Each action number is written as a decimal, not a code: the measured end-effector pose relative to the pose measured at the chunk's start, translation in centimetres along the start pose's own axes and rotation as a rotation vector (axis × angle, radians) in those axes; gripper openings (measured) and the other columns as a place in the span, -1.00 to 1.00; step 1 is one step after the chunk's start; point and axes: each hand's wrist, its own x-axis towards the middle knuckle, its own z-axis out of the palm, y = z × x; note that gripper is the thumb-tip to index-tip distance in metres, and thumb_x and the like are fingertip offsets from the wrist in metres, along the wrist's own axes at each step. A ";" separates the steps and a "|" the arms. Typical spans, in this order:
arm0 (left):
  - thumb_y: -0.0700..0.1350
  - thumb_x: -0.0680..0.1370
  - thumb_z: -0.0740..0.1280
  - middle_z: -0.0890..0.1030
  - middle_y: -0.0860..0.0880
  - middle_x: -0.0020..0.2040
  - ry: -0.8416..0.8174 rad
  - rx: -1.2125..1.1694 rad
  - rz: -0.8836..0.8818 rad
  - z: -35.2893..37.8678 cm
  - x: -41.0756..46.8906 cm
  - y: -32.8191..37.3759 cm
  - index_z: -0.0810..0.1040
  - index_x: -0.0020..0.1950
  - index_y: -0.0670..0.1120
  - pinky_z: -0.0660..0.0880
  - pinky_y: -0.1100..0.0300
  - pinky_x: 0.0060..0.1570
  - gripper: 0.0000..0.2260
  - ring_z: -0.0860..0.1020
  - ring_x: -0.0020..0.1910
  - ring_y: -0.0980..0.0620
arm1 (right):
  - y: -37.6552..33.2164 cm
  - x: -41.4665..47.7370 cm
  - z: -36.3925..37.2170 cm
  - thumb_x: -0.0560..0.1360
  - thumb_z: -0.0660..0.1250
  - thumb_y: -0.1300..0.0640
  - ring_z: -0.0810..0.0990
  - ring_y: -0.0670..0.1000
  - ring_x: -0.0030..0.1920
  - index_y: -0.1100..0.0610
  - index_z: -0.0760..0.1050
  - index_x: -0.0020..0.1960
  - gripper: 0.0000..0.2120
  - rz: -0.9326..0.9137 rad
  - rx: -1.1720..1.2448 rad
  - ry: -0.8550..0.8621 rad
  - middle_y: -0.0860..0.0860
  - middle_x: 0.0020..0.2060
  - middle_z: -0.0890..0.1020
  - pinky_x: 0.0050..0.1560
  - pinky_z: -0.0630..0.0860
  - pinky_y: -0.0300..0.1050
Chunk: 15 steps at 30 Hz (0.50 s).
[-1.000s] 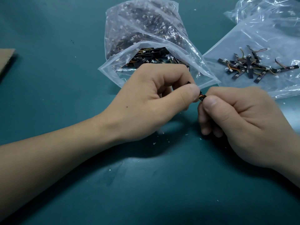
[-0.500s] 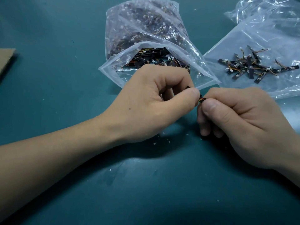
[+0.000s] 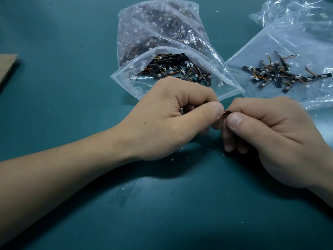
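Both the left hand (image 3: 173, 121) and right hand (image 3: 270, 136) pinch a small black wired circuit strip (image 3: 225, 113) just above the teal table (image 3: 72, 105), best eased apart gently, avoiding wire strain.

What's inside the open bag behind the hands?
Visible: black strip boards with thin wires and white connectors. The left hand covers the near edge of the open bag; deeper contents blur behind cloudy plastic.

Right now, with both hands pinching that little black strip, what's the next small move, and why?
Probably release the left hand and let the right hand carry the black strip to the pile on the flat bag: both thumbs pinch it now, and similar strips lie gathered there, just beyond that hand.
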 end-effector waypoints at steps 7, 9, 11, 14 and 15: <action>-0.24 0.54 0.29 0.58 -0.09 -0.36 -0.007 0.006 0.018 -0.1 0.1 -0.2 0.63 -0.20 -0.17 0.41 0.07 -0.33 -0.83 0.50 -0.35 -0.14 | 0.0 -0.1 0.0 0.58 0.19 0.04 0.51 -0.08 -0.47 0.08 0.54 -0.24 -0.72 0.035 0.130 -0.016 -0.15 -0.41 0.59 -0.42 0.38 -0.34; -0.26 0.52 0.30 0.58 -0.13 -0.35 -0.004 0.024 0.021 -0.1 0.1 -0.2 0.64 -0.18 -0.20 0.42 0.09 -0.33 -0.85 0.50 -0.34 -0.16 | 0.1 -0.2 0.0 0.56 0.20 0.04 0.49 -0.10 -0.48 0.09 0.54 -0.24 -0.74 0.046 0.173 -0.023 -0.16 -0.43 0.58 -0.42 0.37 -0.35; -0.25 0.52 0.31 0.57 -0.14 -0.36 -0.011 0.035 0.029 -0.1 0.0 -0.2 0.65 -0.19 -0.20 0.40 0.11 -0.34 -0.85 0.49 -0.36 -0.14 | 0.1 -0.2 0.0 0.54 0.20 0.05 0.50 -0.06 -0.47 0.06 0.54 -0.27 -0.74 0.044 0.130 -0.017 -0.11 -0.44 0.57 -0.42 0.37 -0.30; -0.22 0.50 0.32 0.52 -0.20 -0.42 -0.050 0.059 0.015 -0.1 -0.1 -0.2 0.64 -0.26 -0.22 0.36 0.04 -0.42 -0.82 0.43 -0.42 -0.14 | 0.2 -0.1 0.0 0.49 0.20 0.05 0.47 0.02 -0.48 0.09 0.54 -0.33 -0.72 0.026 0.003 -0.010 0.03 -0.50 0.50 -0.44 0.38 -0.08; -0.21 0.49 0.32 0.51 -0.24 -0.42 -0.063 0.066 0.006 0.0 -0.1 -0.2 0.63 -0.28 -0.24 0.33 0.01 -0.44 -0.81 0.42 -0.43 -0.17 | 0.2 -0.1 0.0 0.48 0.20 0.05 0.46 0.04 -0.48 0.12 0.53 -0.36 -0.70 0.016 -0.043 -0.014 0.06 -0.51 0.47 -0.43 0.38 -0.03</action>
